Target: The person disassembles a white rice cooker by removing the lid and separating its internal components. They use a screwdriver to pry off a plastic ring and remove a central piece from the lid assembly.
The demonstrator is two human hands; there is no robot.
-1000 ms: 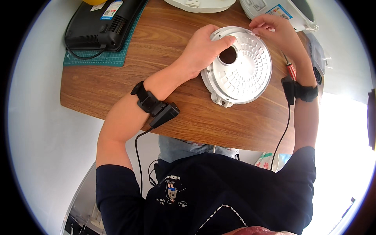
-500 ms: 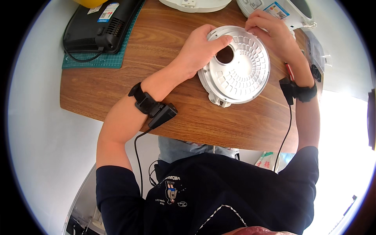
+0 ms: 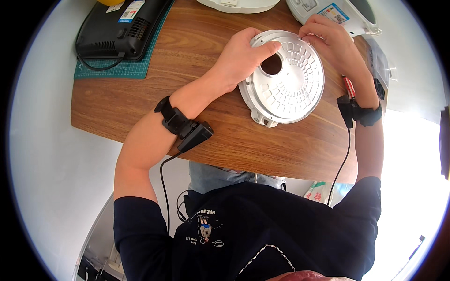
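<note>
Head: right forearm partly hides red-striped handle near disc.

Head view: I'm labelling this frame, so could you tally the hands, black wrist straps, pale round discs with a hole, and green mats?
Left hand and right hand: 2
Left wrist strap and right wrist strap: 2
Pale round disc: 1
Green mat: 1
Total: 6

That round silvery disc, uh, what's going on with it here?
A person's left hand grips the round silvery disc over a wooden table, thumb on its face. The right hand is at the disc's far right edge; whether it pinches something small is unclear. A black appliance lies on a green mat.
</note>
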